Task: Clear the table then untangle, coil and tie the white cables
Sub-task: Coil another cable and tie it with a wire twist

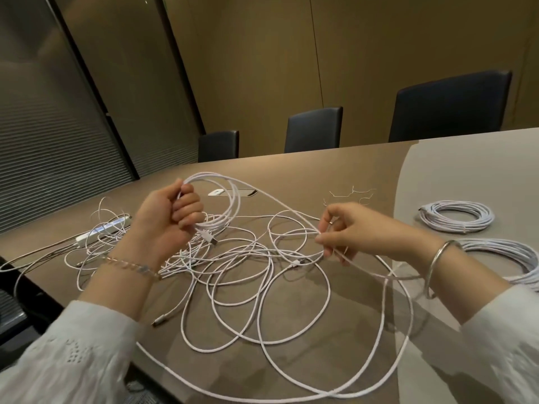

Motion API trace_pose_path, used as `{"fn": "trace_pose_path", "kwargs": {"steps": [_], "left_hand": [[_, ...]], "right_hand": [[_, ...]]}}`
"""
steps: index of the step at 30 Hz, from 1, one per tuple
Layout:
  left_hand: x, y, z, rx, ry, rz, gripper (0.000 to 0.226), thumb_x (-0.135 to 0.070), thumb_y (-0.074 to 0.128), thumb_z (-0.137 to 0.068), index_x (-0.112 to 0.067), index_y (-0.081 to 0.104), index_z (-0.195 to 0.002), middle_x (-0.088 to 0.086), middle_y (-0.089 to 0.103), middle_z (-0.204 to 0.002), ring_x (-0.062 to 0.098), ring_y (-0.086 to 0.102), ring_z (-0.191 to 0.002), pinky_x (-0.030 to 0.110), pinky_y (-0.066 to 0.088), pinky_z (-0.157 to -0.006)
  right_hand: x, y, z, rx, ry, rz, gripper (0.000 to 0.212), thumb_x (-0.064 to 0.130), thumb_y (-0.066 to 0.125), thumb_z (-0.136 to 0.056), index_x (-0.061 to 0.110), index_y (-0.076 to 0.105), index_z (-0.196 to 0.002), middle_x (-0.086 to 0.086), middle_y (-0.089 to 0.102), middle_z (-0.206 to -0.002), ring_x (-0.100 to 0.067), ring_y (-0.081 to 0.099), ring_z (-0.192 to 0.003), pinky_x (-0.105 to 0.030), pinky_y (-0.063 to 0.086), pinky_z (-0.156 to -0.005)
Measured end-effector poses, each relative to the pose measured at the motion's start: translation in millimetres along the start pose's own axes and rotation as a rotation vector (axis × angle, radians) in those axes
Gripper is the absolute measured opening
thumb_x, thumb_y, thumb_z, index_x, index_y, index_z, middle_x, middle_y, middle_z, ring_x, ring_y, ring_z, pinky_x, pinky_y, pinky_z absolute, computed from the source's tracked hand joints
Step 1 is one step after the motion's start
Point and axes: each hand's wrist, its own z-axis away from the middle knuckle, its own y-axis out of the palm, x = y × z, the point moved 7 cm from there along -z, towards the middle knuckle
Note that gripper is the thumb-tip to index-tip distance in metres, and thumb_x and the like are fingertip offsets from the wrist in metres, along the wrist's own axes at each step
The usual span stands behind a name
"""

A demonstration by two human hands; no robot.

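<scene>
Your hands work a tangle of thin white cables (233, 266) on the brown bench (335, 164).
Your left hand (166, 220) grips a small coil above the tangle; your right hand (347, 231) pinches one strand beside it.

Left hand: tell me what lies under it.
Under the left hand lie tangled white cables on the table, beside a power strip. The strip's right end and the cables directly beneath are hidden by the hand and wrist.

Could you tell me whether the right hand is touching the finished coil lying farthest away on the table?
Apart. The head view shows bare table between the right hand and the far coil.
</scene>
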Motion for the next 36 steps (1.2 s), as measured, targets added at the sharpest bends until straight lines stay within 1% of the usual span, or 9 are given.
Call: {"fn": "trace_pose_path", "kwargs": {"steps": [6, 8, 10, 12, 16, 19, 21, 26, 36], "left_hand": [[21, 1, 2, 0.043, -0.068, -0.196, 0.029, -0.030, 0.042, -0.097, -0.017, 0.042, -0.071, -0.008, 0.025, -0.048, 0.006, 0.006, -0.047, 0.017, 0.012, -0.037], [31, 9, 7, 0.099, -0.122, -0.253, 0.025, -0.030, 0.047, -0.091, -0.016, 0.044, -0.070, -0.008, 0.024, -0.049, 0.006, 0.006, -0.045, 0.017, 0.010, -0.036], [42, 18, 12, 0.151, -0.189, -0.313, 0.025, -0.029, 0.049, -0.089, -0.016, 0.046, -0.068, -0.008, 0.023, -0.050, 0.007, 0.006, -0.044, 0.017, 0.012, -0.033], [55, 28, 17, 0.203, -0.259, -0.370, 0.027, -0.029, 0.049, -0.090, -0.015, 0.047, -0.066, -0.008, 0.023, -0.049, 0.006, 0.007, -0.043, 0.016, 0.013, -0.032], [73, 45, 26, 0.323, -0.361, -0.452, 0.031, -0.031, 0.050, -0.090, -0.017, 0.051, -0.062, -0.009, 0.024, -0.049, 0.003, 0.017, -0.035, 0.016, 0.014, -0.032], [79, 51, 31, 0.374, -0.400, -0.503, 0.032, -0.033, 0.049, -0.092, -0.017, 0.052, -0.064, -0.008, 0.025, -0.050, 0.002, 0.021, -0.034, 0.016, 0.019, -0.031], [79, 53, 32, 0.359, -0.397, -0.553, 0.031, -0.034, 0.050, -0.090, -0.017, 0.052, -0.065, -0.008, 0.025, -0.051, 0.003, 0.021, -0.034, 0.016, 0.022, -0.031], [80, 53, 30, 0.294, -0.350, -0.748, 0.033, -0.033, 0.046, -0.096, -0.017, 0.050, -0.067, -0.004, 0.028, -0.051, 0.008, 0.025, -0.036, 0.021, 0.032, -0.037], [90, 64, 38, 0.371, -0.422, -0.596, 0.030, -0.032, 0.050, -0.089, -0.017, 0.049, -0.062, -0.008, 0.019, -0.050, 0.005, 0.018, -0.036, 0.018, 0.023, -0.034]], "right_hand": [[10, 26, -2, -0.019, 0.031, 0.054, 0.007, 0.009, 0.059, -0.093, 0.007, 0.054, -0.099, -0.011, 0.062, -0.078, -0.020, 0.062, -0.051, -0.033, 0.056, -0.050], [17, 23, -1, -0.071, 0.036, 0.160, 0.027, 0.021, 0.062, -0.092, 0.013, 0.053, -0.116, -0.007, 0.062, -0.103, -0.017, 0.066, -0.078, -0.034, 0.057, -0.070], [29, 14, 2, -0.191, -0.055, 0.268, 0.047, 0.034, 0.061, -0.093, 0.021, 0.046, -0.136, 0.001, 0.053, -0.130, -0.013, 0.056, -0.112, -0.028, 0.046, -0.092], [49, 8, 8, -0.294, -0.215, 0.210, 0.050, 0.035, 0.056, -0.096, 0.027, 0.041, -0.143, 0.010, 0.048, -0.138, -0.008, 0.047, -0.124, -0.024, 0.038, -0.099], [67, 11, 12, -0.275, -0.344, 0.154, 0.033, 0.029, 0.055, -0.097, 0.030, 0.058, -0.130, 0.015, 0.063, -0.120, 0.000, 0.055, -0.113, -0.013, 0.042, -0.090], [67, 13, 13, -0.253, -0.340, 0.137, 0.017, 0.023, 0.061, -0.094, 0.019, 0.073, -0.107, 0.004, 0.072, -0.094, -0.011, 0.065, -0.090, -0.032, 0.053, -0.085], [68, 9, 15, -0.298, -0.366, 0.130, 0.013, 0.022, 0.065, -0.092, 0.016, 0.075, -0.096, 0.004, 0.072, -0.083, -0.012, 0.064, -0.079, -0.033, 0.054, -0.076], [79, 9, 21, -0.348, -0.444, 0.241, 0.008, 0.023, 0.070, -0.087, 0.021, 0.077, -0.091, 0.010, 0.063, -0.083, -0.002, 0.057, -0.076, -0.012, 0.041, -0.069], [87, 11, 28, -0.378, -0.531, 0.322, 0.013, 0.028, 0.074, -0.084, 0.016, 0.070, -0.087, 0.011, 0.062, -0.080, -0.001, 0.055, -0.073, -0.010, 0.041, -0.065]]}}
